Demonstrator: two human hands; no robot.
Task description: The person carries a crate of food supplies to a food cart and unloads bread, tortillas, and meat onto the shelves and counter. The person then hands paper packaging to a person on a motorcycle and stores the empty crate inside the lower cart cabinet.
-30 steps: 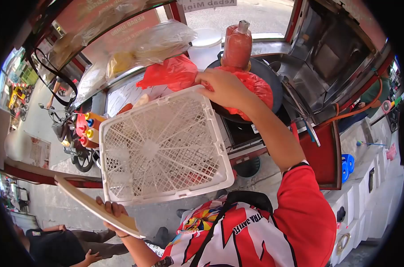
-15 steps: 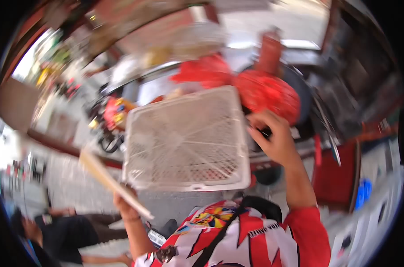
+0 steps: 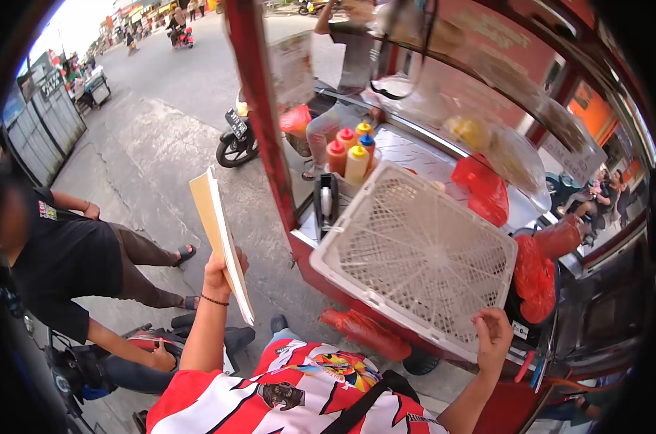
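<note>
My left hand (image 3: pixel 224 273) is closed around a stack of brown-and-white paper sheets (image 3: pixel 218 231), held upright away from the cart. A beige plastic basket (image 3: pixel 422 246) with a lattice surface lies tilted across the cart's front edge. My right hand (image 3: pixel 493 334) is by the basket's near right corner, fingers loosely curled and apart, nothing seen in it; whether it touches the rim I cannot tell. Just beyond it are a red plastic bag (image 3: pixel 534 278) and a dark round pan (image 3: pixel 520 311), partly covered. Several sauce bottles (image 3: pixel 355 163) stand past the basket's far left corner.
A red cart post (image 3: pixel 259 108) rises left of the counter. A person in a black shirt (image 3: pixel 75 246) is at the left beside a motorbike (image 3: pixel 125 362). Another motorbike (image 3: pixel 235 145) is parked behind the cart. Red plastic (image 3: pixel 364 333) hangs below the counter edge.
The view has swung left and sharpened, bringing the road and sauce bottles into plain sight. The paper stack is still in my left hand, now more upright. My right hand is lower, near the basket corner.
</note>
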